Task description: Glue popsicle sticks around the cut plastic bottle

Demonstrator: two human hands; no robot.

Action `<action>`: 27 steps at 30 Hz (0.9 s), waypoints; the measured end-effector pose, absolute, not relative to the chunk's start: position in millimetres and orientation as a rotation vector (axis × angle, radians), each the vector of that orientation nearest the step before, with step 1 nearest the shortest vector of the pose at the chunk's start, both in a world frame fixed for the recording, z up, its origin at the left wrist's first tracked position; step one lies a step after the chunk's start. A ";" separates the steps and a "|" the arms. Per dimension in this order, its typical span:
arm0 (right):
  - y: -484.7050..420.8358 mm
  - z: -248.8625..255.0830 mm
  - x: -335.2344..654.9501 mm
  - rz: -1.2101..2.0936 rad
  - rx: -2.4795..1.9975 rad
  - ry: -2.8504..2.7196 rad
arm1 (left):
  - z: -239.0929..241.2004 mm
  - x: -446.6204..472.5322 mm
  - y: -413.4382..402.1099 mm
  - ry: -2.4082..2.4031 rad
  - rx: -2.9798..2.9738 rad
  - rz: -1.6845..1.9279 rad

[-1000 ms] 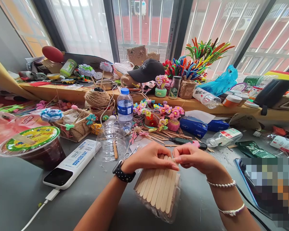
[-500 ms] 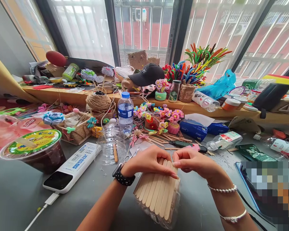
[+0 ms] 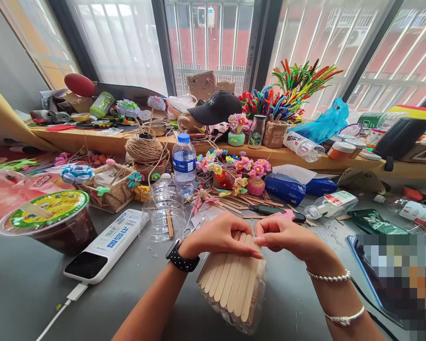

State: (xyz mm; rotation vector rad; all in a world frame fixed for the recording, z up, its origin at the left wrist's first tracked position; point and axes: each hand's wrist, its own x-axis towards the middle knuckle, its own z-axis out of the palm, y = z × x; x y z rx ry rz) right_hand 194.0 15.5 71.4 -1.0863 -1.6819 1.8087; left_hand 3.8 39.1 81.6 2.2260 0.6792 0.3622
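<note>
A row of flat wooden craft sticks [image 3: 230, 284] lies side by side over a piece of clear plastic [image 3: 258, 293], which shows below and to the right of them. My left hand [image 3: 225, 239] is closed over the upper part of the row, its thumb lying across the sticks and its fingers curled behind. At the upper right end of the row, my right hand [image 3: 282, 237] pinches the top of the outermost stick between thumb and forefinger. The far side of the plastic is hidden.
A cut clear bottle [image 3: 165, 208] with a stick stands left of my hands, beside scissors [image 3: 193, 228]. A lidded cup [image 3: 53, 227] and a power bank [image 3: 102, 246] are further left. Loose sticks [image 3: 230, 204], a green utility knife [image 3: 277, 213] and a phone [image 3: 372, 279] lie beyond and right.
The row of sticks and both hands stay almost in place. The whole view has shifted very slightly.
</note>
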 end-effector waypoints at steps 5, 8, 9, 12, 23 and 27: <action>15.5 71.4 194.6 1.791 -1.111 -1.693 | 81.1 3.5 38.8 0.671 2.226 0.374; 16.0 70.8 195.2 1.779 -1.108 -1.714 | 81.4 3.4 38.0 0.671 2.245 0.381; 16.2 70.6 195.4 1.777 -1.110 -1.718 | 81.7 3.5 37.5 0.671 2.261 0.392; 16.0 71.0 195.0 1.776 -1.121 -1.707 | 83.3 3.7 35.3 0.677 2.308 0.434; 9.1 82.9 184.7 1.752 -1.124 -1.755 | 90.3 -0.8 30.8 0.714 2.120 0.284; 7.9 83.5 182.4 1.744 -1.124 -1.765 | 91.4 -3.1 30.1 0.698 2.090 0.267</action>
